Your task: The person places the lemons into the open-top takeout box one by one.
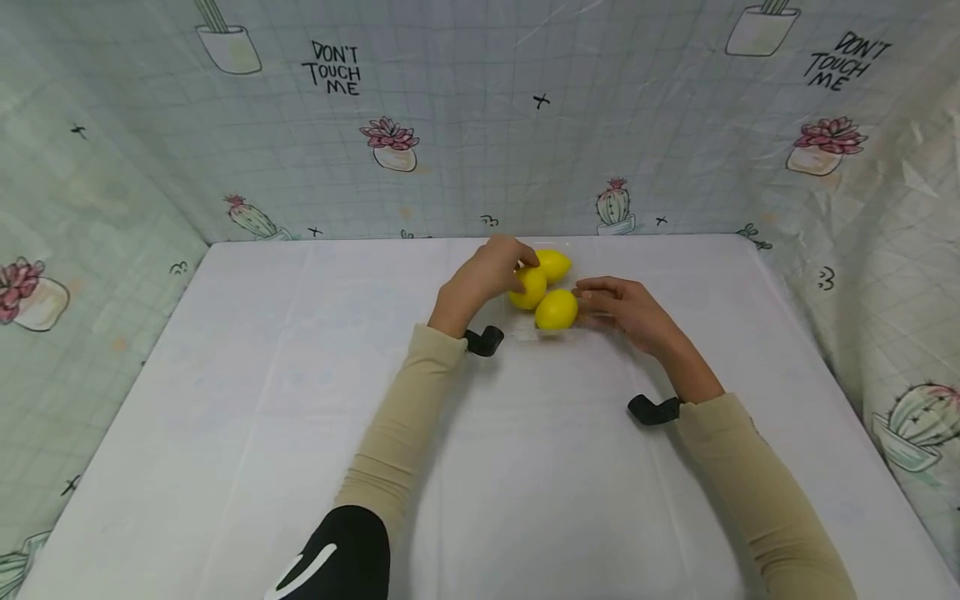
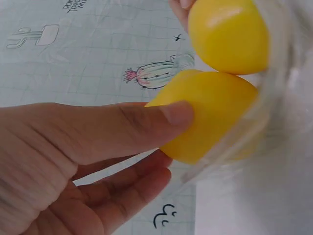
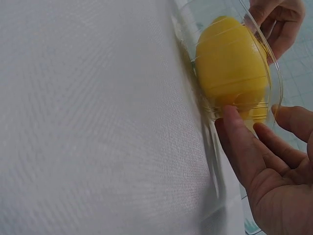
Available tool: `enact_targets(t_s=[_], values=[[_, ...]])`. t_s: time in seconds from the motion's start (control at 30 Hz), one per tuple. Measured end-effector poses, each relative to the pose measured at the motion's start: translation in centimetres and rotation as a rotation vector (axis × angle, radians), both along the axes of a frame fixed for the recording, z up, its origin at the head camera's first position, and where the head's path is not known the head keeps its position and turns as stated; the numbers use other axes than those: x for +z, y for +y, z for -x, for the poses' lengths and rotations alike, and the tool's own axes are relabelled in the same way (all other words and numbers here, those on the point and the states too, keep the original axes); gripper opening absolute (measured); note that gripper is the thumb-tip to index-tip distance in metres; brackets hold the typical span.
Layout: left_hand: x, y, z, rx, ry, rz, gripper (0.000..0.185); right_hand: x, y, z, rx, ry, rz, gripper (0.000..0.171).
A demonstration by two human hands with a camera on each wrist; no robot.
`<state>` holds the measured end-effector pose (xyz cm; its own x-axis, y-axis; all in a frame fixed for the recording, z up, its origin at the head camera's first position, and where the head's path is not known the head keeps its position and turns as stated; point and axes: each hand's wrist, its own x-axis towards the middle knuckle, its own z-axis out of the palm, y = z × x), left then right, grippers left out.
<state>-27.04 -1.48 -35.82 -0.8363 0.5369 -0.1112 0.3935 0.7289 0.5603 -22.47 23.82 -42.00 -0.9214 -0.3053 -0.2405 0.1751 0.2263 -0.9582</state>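
Three yellow lemons sit close together in a clear plastic container [image 3: 280, 90]. My left hand [image 1: 491, 271] reaches over the container's left side and pinches the left lemon [image 2: 220, 115] between thumb and fingers. Against it in the left wrist view leans another lemon [image 2: 230, 36]. The front lemon [image 1: 557, 310] shows through the clear wall in the right wrist view, and the back lemon [image 1: 553, 264] lies behind. At the container's right side, my right hand [image 1: 626, 312] touches the wall with extended fingertips [image 3: 232, 115].
A white cloth [image 1: 540, 467] covers the table. Patterned sheets [image 1: 465, 100] with cactus drawings stand behind it and on both sides. Black wrist mounts [image 1: 483, 341] stick out at both wrists.
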Motion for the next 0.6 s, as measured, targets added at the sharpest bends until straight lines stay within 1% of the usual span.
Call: enact_targets(t_s=[0.1, 0.17, 0.37, 0.47, 0.6], values=[[-0.2, 0.1, -0.1, 0.011, 0.009, 0.019, 0.043, 0.0, 0.1, 0.0, 0.001, 0.002, -0.019, 0.048], [-0.4, 0.2, 0.0, 0.018, 0.028, 0.05, 0.041, 0.0, 0.2, 0.0, 0.0, 0.002, -0.03, 0.048], [-1.3, -0.1, -0.1, 0.005, 0.079, 0.142, 0.04, -0.2, 0.3, -0.2, -0.001, -0.005, -0.032, 0.047], [-1.4, -0.5, -0.4, 0.003, 0.091, 0.131, 0.041, -0.3, 0.2, -0.3, 0.011, -0.001, -0.023, 0.047], [-1.2, -1.6, -1.1, 0.005, 0.153, 0.071, 0.036, -0.5, 0.1, -0.4, 0.006, -0.007, 0.007, 0.049]])
